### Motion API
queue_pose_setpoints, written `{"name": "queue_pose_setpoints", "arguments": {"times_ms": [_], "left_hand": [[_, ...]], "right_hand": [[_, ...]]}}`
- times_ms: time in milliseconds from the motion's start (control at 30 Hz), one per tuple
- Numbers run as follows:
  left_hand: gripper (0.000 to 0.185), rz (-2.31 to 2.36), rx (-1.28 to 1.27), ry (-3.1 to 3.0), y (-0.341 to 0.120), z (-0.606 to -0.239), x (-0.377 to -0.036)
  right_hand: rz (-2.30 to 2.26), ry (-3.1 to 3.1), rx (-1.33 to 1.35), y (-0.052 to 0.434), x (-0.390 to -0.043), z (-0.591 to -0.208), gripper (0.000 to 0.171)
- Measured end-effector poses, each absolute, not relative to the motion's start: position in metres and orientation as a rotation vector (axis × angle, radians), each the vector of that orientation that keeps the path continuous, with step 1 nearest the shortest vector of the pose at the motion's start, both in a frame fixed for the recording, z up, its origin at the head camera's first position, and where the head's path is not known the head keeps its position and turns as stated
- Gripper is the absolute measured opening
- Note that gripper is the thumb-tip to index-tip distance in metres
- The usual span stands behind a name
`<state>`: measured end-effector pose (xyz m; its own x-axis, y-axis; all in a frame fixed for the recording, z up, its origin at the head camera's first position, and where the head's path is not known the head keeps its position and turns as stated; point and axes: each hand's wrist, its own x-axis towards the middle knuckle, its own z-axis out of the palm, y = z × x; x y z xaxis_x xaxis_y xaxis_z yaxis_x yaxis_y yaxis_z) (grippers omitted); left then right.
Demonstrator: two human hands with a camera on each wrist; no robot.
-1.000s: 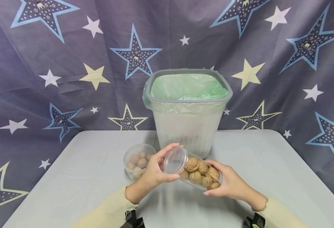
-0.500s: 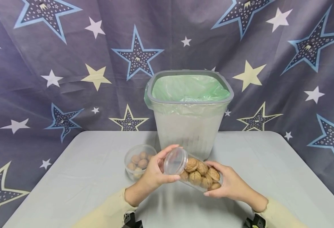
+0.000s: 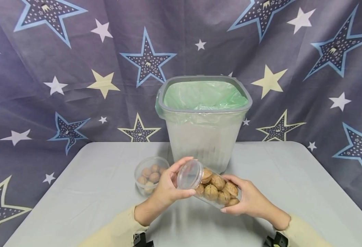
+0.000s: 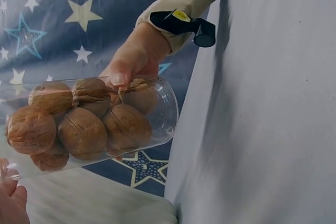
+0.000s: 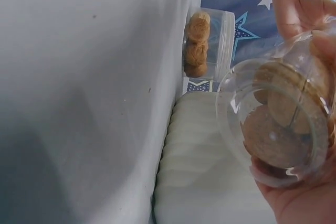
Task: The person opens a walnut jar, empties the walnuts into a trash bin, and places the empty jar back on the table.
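No writing can be read on anything. In front of the bin [image 3: 203, 137], both hands hold a clear jar [image 3: 213, 190] of walnuts [image 3: 218, 192] on its side above the table [image 3: 76, 199]: the left hand [image 3: 165, 188] curls its fingers round the lid [image 3: 190, 174], and the right hand [image 3: 250, 200] grips the base. A tub [image 3: 150, 175] of walnuts stands left of the bin.

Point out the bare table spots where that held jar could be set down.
Bare table lies right of the bin, out to the right edge. Another patch lies left of the small walnut tub. It is crowded in the middle, where the left hand and right hand hold the walnut jar.
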<state>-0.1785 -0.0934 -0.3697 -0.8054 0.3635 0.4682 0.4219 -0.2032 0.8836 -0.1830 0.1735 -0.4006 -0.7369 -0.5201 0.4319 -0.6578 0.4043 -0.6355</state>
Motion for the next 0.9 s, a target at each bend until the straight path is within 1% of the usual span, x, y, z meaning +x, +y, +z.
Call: {"name": "queue_pose_setpoints", "arguments": {"times_ms": [200, 533, 667, 767, 900], "left_hand": [[0.08, -2.217, -0.957, -1.93, -0.0928, -0.3711, -0.1802], [0.081, -2.323, -0.693, -1.933, -0.0883, -0.3738, -0.1828], [0.082, -2.358, -0.634, -1.934, -0.0881, -0.3766, -0.183], [0.086, -2.355, -0.649, -1.951, -0.0899, -0.3786, -0.1838], [0.093, -2.302, -0.791, -1.969, -0.0966, -0.3799, -0.1857]], "right_hand": [[1.22, -2.51, 1.011, 0.1729, -0.1821, -0.3995, 0.073], [1.133, -2.469, 0.905, 0.1685, -0.1853, -0.4012, 0.079], [1.039, -2.459, 0.873, 0.1676, -0.1862, -0.4027, 0.083], [0.976, -2.445, 0.863, 0.168, -0.1876, -0.4043, 0.086], [0.973, -2.43, 0.876, 0.1698, -0.1881, -0.4057, 0.087]]}}
